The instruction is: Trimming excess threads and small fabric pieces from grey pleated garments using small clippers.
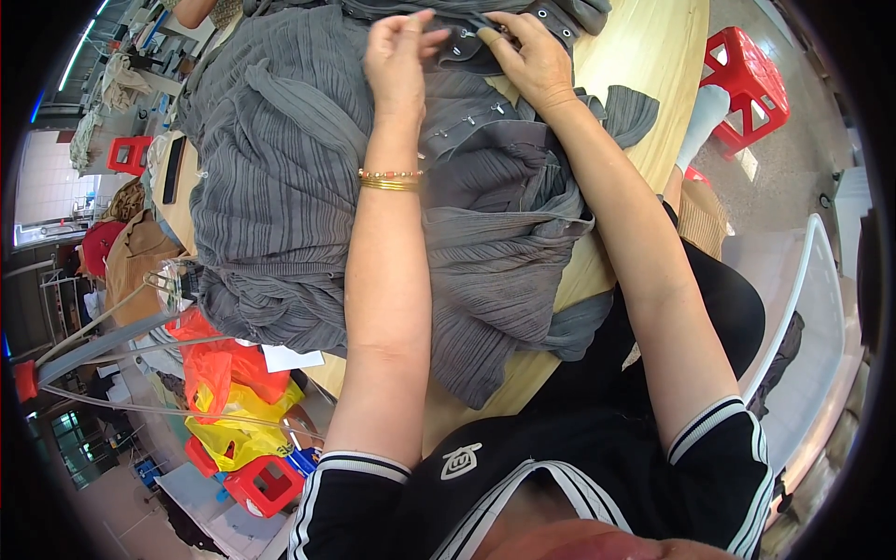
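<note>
A grey pleated garment point(289, 177) lies heaped on a light wooden table point(653, 47). Along its top edge runs a darker grey band with metal eyelets and small metal clasps point(467, 117). My left hand point(397, 56) pinches the band near the top middle, fingers bent together. My right hand point(527, 56) presses on the same band just to the right, thumb and fingers gripping the fabric by an eyelet. A gold and beaded bracelet point(390, 179) sits on my left wrist.
A red plastic stool point(751, 84) stands on the floor at the upper right, another red stool point(261, 485) at the lower left. Orange and yellow plastic bags point(229, 392) hang beside the table's left edge. Another person's arm shows at the top left.
</note>
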Demonstrator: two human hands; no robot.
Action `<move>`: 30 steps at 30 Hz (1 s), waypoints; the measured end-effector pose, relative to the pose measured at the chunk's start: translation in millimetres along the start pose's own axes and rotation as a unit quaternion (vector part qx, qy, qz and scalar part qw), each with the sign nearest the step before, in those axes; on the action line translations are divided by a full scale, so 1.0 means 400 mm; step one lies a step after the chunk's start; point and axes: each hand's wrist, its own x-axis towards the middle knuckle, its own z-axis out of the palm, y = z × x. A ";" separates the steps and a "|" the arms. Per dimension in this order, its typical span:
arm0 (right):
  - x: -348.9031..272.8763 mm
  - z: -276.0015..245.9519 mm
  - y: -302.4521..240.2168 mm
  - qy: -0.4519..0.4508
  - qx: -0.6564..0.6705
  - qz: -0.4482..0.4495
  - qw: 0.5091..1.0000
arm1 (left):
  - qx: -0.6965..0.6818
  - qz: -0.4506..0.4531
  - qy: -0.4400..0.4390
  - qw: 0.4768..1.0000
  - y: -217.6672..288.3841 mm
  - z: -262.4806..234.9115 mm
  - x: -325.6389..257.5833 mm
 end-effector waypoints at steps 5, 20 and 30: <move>0.008 0.009 0.039 0.067 0.047 0.035 0.996 | -0.029 0.171 0.172 0.970 0.021 -0.028 0.007; -0.097 -0.183 0.047 -0.120 0.236 0.141 0.954 | 0.288 0.210 0.215 0.909 -0.051 -0.081 0.036; -0.332 -0.352 -0.059 -0.143 0.119 0.141 0.972 | 0.470 0.101 0.150 0.864 -0.019 -0.026 -0.040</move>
